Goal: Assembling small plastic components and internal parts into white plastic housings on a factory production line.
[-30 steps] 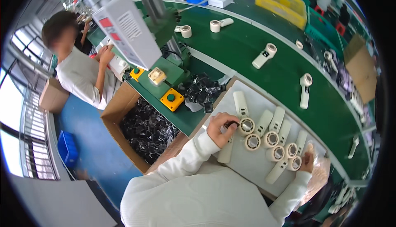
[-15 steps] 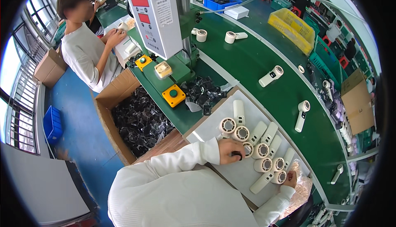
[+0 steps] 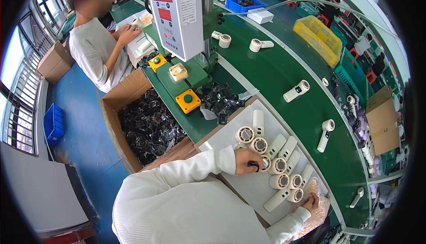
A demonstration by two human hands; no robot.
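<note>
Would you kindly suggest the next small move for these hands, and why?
Probably, the right hand should pick from the clear bag of beige bits: it is right there, while the left hand holds a small dark part beside the cream devices.

We have one head-worn fisheye view, facing down on the left hand (image 3: 246, 160) and right hand (image 3: 312, 202) nearby, green surface (image 3: 270, 76) curving beyond.
</note>
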